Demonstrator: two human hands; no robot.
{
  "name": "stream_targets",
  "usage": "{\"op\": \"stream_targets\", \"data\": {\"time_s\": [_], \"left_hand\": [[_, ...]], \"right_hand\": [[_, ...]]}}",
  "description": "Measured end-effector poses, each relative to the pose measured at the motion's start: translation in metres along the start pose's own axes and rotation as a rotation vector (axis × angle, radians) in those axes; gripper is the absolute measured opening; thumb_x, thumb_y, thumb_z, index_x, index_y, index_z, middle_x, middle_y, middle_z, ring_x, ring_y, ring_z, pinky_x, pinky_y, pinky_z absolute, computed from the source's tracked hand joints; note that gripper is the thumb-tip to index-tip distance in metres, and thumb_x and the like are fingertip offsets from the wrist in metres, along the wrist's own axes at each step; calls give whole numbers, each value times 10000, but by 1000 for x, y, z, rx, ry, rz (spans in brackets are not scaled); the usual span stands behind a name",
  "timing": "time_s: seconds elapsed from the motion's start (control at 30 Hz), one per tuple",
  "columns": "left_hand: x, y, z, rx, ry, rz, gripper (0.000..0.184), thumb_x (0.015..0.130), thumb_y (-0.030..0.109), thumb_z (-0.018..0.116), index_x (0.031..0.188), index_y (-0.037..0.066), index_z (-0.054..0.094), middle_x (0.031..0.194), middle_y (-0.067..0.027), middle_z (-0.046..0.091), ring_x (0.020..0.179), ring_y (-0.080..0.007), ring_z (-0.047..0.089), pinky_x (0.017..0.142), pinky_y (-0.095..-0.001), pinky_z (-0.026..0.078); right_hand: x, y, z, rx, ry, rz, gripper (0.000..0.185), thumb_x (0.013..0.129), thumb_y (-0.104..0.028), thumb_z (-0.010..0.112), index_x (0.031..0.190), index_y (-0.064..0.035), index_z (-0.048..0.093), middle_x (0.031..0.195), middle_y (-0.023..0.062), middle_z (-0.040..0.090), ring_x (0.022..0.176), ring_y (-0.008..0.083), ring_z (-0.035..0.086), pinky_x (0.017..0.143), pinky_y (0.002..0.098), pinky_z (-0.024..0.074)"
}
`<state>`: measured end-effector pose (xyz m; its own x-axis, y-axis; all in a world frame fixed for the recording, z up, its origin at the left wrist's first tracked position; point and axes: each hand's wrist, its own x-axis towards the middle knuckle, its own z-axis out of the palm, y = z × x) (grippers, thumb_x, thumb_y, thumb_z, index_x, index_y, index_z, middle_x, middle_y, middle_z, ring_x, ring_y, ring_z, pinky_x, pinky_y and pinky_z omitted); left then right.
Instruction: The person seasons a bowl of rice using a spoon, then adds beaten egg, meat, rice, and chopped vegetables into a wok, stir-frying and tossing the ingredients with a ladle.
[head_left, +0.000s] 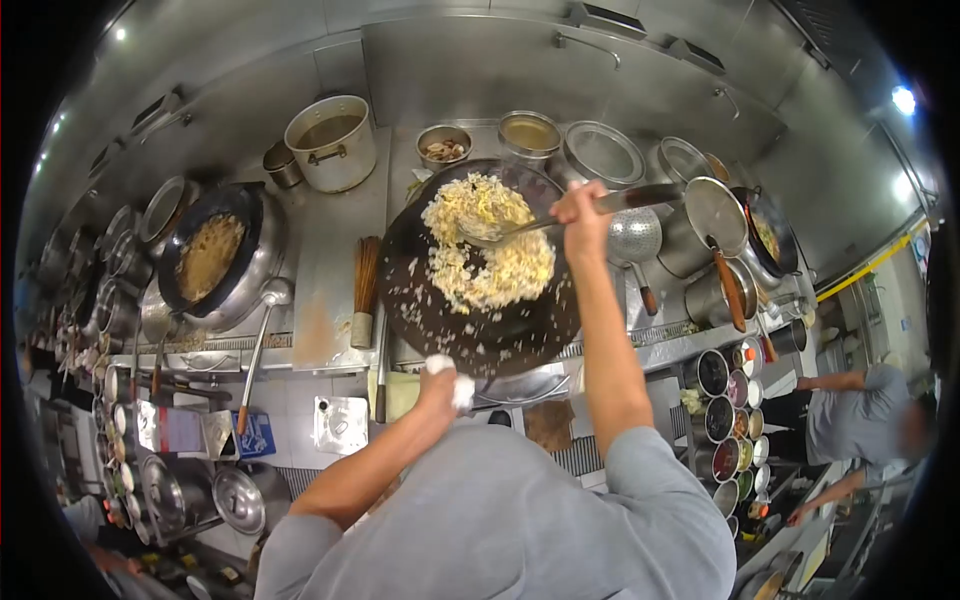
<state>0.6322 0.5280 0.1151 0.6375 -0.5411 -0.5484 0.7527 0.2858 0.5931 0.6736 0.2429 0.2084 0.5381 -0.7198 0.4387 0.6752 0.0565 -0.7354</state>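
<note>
In front of me a large black wok (410, 310) holds fried rice with egg (500, 255), heaped in its upper part, with loose grains scattered down the near side. My right hand (583, 220) is closed round the handle of a ladle (530, 228), whose bowl rests in the rice. My left hand (438, 390) is closed on a white cloth (462, 392) at the wok's near rim. Whether the wok has a handle under the cloth is hidden.
A bamboo wok brush (367, 285) stands left of the wok. Another wok (185, 290) with food sits farther left. A stock pot (345, 165) and bowls line the back. A perforated skimmer (634, 238) lies right. A co-worker (860, 415) stands far right beside seasoning containers (726, 460).
</note>
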Motion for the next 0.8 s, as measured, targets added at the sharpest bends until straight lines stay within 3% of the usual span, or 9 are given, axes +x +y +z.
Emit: {"op": "stream_targets", "data": {"time_s": [0.2,0.27,0.33,0.4,0.53,0.63,0.67,0.73,0.8], "left_hand": [[96,5,9,-44,38,-40,83,878,18,505,958,25,525,753,-85,573,598,-234,597,469,-377,485],[114,-34,-24,189,-20,234,61,905,63,502,960,40,515,722,-54,535,571,-197,558,442,-355,430],[57,-40,-34,165,24,178,247,879,-13,463,1117,37,508,903,-96,607,748,-208,630,616,-340,548],[26,-24,-30,111,65,216,318,796,-111,434,1061,33,534,936,-127,609,745,-242,643,600,-369,575],[93,-1,3,136,124,102,204,844,12,510,1042,4,461,847,-123,557,637,-253,618,447,-375,513],[177,-22,6,95,80,201,225,849,23,533,1055,4,444,870,-130,562,633,-245,617,438,-383,506],[196,-28,3,105,48,234,230,864,48,556,1062,13,444,894,-126,566,628,-238,614,437,-383,505],[208,-30,-8,168,-53,126,232,902,141,596,1062,45,458,967,-115,578,641,-225,616,454,-387,517],[192,-29,-26,241,-45,38,236,933,222,594,1086,72,495,975,-81,596,689,-203,627,507,-361,537]], "right_hand": [[-43,-30,7,-111,68,17,278,921,-64,575,729,-111,380,543,-29,347,457,83,341,480,277,369],[-49,10,-42,-170,27,20,261,912,-74,599,740,-103,405,563,-20,379,482,93,386,504,291,388],[-52,2,-76,-382,135,-148,180,905,-103,622,810,-88,469,628,-5,435,521,114,443,532,312,451],[-79,-33,-88,-866,253,-48,148,901,-128,636,895,-73,498,725,20,506,615,141,525,611,354,533],[-153,-59,-79,-192,-173,760,435,927,-154,587,1328,-59,450,995,130,621,891,221,640,629,303,576],[-179,-12,-99,661,161,1067,594,920,-214,609,1416,-37,335,1236,216,544,858,188,630,572,218,538],[-174,-6,-91,717,252,1245,509,957,-225,562,1395,-55,367,1039,148,606,670,150,583,484,210,470],[-163,47,-122,469,-61,1238,459,980,-221,521,1384,-66,370,794,49,558,502,113,468,419,224,401],[-140,16,-76,-125,64,1124,460,975,-199,505,1387,-71,346,653,-8,443,431,101,402,404,239,389]]}}
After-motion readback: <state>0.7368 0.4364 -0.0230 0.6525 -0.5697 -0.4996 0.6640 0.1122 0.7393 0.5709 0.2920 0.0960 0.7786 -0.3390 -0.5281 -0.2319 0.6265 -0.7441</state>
